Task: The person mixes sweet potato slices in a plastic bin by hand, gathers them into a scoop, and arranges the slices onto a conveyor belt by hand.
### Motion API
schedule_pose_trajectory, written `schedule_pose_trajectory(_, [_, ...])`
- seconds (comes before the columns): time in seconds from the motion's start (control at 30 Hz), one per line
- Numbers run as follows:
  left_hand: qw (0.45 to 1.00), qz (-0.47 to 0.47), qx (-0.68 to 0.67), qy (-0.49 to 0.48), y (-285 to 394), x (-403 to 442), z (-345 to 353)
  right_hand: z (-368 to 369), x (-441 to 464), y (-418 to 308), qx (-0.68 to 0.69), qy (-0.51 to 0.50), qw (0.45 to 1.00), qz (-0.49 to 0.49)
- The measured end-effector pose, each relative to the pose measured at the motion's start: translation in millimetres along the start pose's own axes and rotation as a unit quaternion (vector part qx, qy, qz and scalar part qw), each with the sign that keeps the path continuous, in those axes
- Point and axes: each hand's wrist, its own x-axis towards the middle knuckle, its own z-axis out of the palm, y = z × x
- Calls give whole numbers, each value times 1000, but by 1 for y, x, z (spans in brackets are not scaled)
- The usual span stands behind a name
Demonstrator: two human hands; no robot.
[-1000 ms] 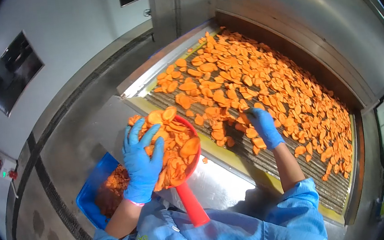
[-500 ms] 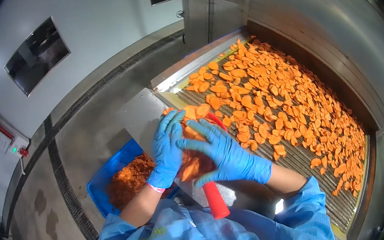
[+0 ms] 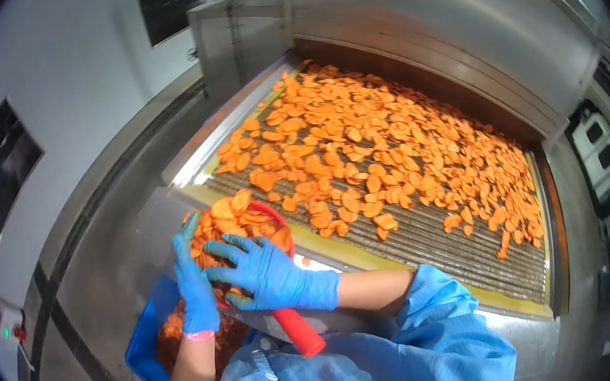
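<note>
A red scoop piled with orange slices (image 3: 228, 217) rests at the near edge of the belt, its red handle (image 3: 299, 333) pointing toward my body. Against the left side of the pile stands my left hand (image 3: 195, 284), blue-gloved, its fingers extended. My right hand (image 3: 266, 273), also gloved, lies over the near part of the pile with its fingers spread. Both palms are turned toward the slices and hidden. Below my left wrist, a blue bin (image 3: 143, 340) holds darker orange pieces.
Many orange slices (image 3: 391, 149) cover the ridged belt (image 3: 433, 239), bordered by yellow strips. A metal hood (image 3: 436, 14) rises behind it. A metal ledge (image 3: 520, 328) runs along the near side. Grey floor and a drain channel lie to the left.
My right hand has come off the belt slices to the scoop, then shifted nearer my left hand. My left hand stays beside the pile. The camera view has swung.
</note>
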Motion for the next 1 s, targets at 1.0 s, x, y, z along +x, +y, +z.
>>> schedule_pose_trajectory(1.0, [947, 189, 258, 33, -10, -1, -8, -20, -2, 77, 706, 251, 602, 276])
